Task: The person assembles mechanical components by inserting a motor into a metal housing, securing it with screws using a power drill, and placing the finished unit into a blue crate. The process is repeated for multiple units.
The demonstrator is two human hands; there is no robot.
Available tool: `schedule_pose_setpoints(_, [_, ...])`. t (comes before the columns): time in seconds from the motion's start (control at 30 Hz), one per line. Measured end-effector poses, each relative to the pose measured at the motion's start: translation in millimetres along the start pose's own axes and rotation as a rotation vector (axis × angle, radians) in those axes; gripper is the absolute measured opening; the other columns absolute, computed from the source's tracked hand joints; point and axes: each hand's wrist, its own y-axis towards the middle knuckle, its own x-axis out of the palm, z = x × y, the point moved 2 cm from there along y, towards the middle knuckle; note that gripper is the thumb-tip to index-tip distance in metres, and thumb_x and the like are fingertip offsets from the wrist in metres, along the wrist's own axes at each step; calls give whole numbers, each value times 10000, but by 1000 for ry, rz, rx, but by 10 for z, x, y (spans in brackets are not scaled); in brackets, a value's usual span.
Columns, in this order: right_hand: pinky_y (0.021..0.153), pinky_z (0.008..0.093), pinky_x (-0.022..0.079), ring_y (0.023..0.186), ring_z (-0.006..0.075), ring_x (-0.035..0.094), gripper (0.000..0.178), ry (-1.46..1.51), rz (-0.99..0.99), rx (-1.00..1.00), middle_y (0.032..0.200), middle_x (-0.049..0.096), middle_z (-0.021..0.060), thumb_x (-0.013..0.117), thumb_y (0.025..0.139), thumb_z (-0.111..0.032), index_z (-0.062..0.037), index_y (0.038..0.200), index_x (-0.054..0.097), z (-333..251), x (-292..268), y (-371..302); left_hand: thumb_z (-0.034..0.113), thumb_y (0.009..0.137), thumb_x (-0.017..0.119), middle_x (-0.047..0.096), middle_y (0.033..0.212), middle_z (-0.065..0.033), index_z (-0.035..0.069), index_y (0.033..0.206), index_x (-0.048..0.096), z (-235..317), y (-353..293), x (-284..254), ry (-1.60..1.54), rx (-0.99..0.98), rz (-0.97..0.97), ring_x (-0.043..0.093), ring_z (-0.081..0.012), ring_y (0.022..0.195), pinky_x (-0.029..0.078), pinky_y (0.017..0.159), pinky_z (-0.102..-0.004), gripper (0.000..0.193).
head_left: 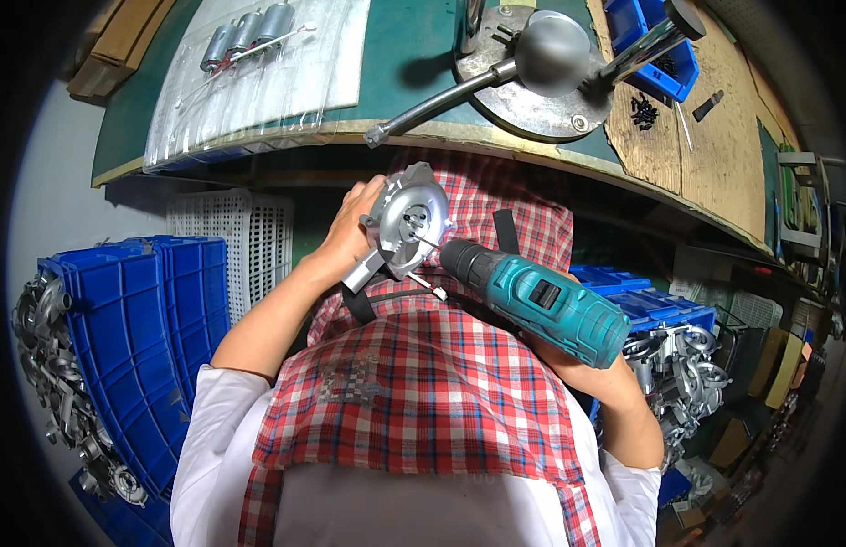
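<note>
My left hand (350, 223) is closed round the edge of a silvery metal housing (426, 202), round with a straight spout pointing down and left. A white plug on a short lead hangs below the housing. From the right, a teal cordless drill (555, 305) points at the housing, its thin bit reaching the recess near the middle. Whether the tip touches a screw is too small to tell. My right hand (569, 351) grips the drill from beneath, its fingers mostly hidden by the drill body.
Ahead, the green workbench (409, 55) bears a lever press (532, 82), small motors (250, 36) on white foam, and a blue bin (655, 55) beside loose black screws (644, 111). Blue crates (122, 337) and metal castings (687, 365) flank me; a white basket (236, 242) stands left.
</note>
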Motion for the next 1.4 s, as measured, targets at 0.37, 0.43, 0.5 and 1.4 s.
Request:
schedule_pose_setpoints(0.37, [780, 358, 548, 900, 231, 679, 509, 642, 433, 143, 1073, 694, 149, 795, 800, -39, -15, 1266, 589, 1, -821, -581, 252, 901, 605, 550, 1216, -140, 59, 1283, 527, 308, 139, -288, -796, -27, -59, 529, -325, 1141, 445, 992, -435, 435])
schedule_pose_setpoints(0.43, [768, 316, 521, 862, 197, 656, 427, 542, 598, -18, 1075, 689, 144, 736, 859, -95, 7, 1248, 591, -184, -1130, -555, 288, 935, 573, 552, 1254, -142, 57, 1306, 518, 553, 300, -450, -1231, 166, -233, 542, -315, 1159, 462, 998, -440, 441])
schedule_pose_setpoints(0.5, [699, 287, 509, 812, 174, 637, 389, 328, 912, -18, 1068, 686, 144, 690, 906, -154, 24, 1240, 601, -226, -1311, -426, 323, 969, 541, 554, 1293, -144, 54, 1329, 509, 825, 562, -542, -1486, 360, -426, 555, -305, 1178, 479, 1004, -445, 451])
schedule_pose_setpoints(1.4, [978, 447, 459, 1125, 389, 570, 602, -1202, 764, 205, 1255, 593, 211, 696, 828, -74, -114, 1400, 512, 1203, -2413, 887, 190, 844, 771, 640, 1218, -139, 25, 1245, 588, 1534, 1996, -550, -398, 428, 222, 606, -232, 1099, 485, 952, -369, 471])
